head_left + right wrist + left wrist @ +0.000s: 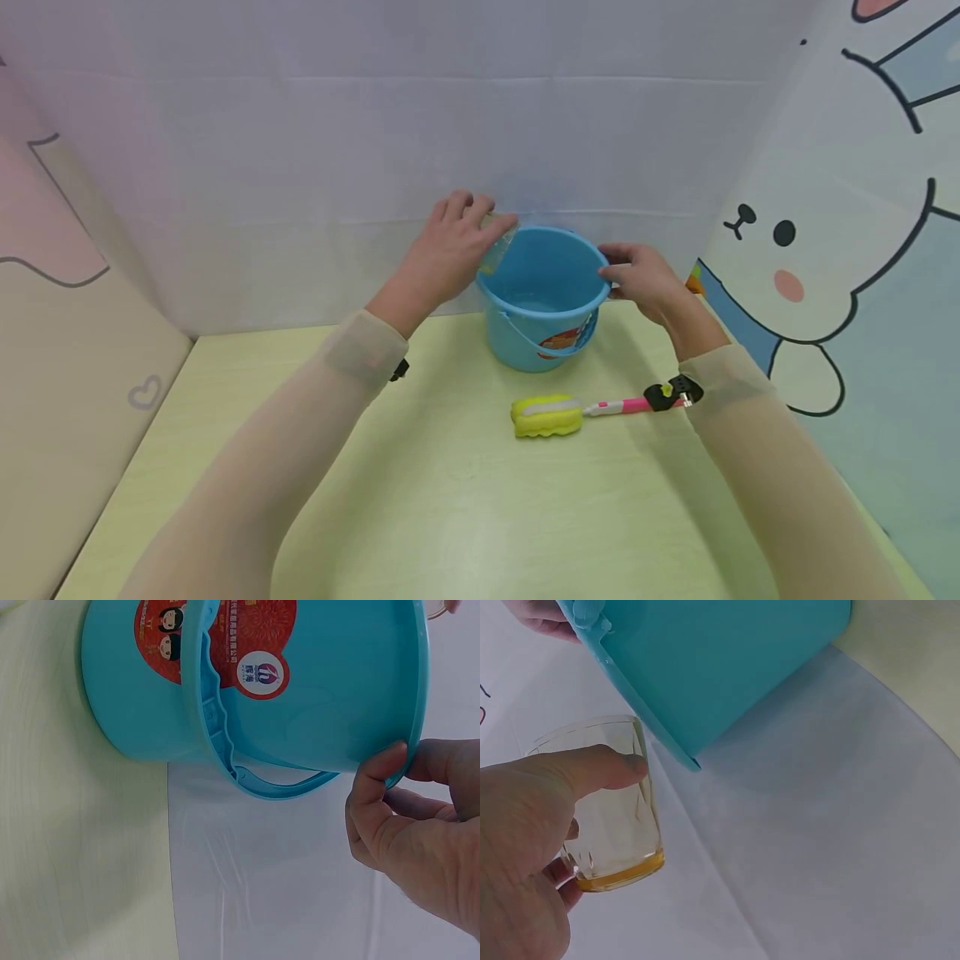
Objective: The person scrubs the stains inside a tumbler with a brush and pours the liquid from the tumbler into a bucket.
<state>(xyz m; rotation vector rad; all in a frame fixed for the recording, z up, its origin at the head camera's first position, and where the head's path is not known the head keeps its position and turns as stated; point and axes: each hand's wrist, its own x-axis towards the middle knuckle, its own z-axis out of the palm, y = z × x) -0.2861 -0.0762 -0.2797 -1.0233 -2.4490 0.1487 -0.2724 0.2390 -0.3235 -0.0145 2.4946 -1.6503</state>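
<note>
My left hand (pixel 457 250) grips a clear drinking glass (pixel 615 817) that leans over the left rim of a blue bucket (pixel 543 325). A little amber liquid (pixel 626 876) shows at the base of the glass in the left wrist view. On the bucket's other side, my right hand (pixel 420 817) pinches the rim between thumb and fingers. The bucket stands upright with its handle (pixel 277 786) hanging down over a red label (pixel 259 645).
In front of the bucket lies a yellow sponge brush (pixel 547 417) with a pink and white handle (pixel 626 406). They rest on a pale yellow-green table (pixel 450 517). A white cloth wall (pixel 300 167) rises right behind, and a printed cartoon panel (pixel 847 250) stands on the right.
</note>
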